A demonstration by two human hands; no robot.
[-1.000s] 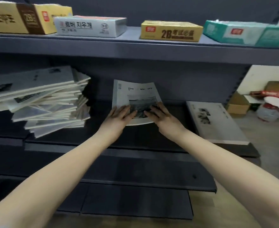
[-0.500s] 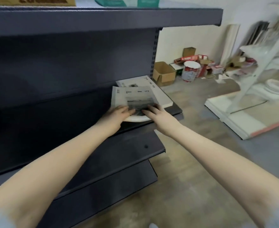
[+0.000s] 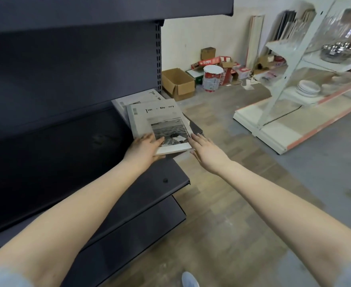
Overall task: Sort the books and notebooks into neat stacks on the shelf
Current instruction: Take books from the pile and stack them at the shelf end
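A pale grey book [image 3: 149, 118] with a black-and-white photo on its cover lies over another like book [image 3: 141, 97] at the right end of the dark shelf [image 3: 66, 146]. My left hand [image 3: 144, 149] grips the top book's near left corner, fingers over the cover and thumb beneath. My right hand [image 3: 206, 151] has straight fingers touching the book's near right corner. The lower book shows only its far edge and title.
The upper shelf board [image 3: 108, 9] hangs overhead. To the right on the floor are a cardboard box [image 3: 177, 83], a red-and-white bucket [image 3: 211, 78] and a white glass display rack [image 3: 307, 79] with plates and bowls.
Both hands carried the book from the middle of the shelf to its right end and laid it over the book lying there. The messy stack on the left has left the view.
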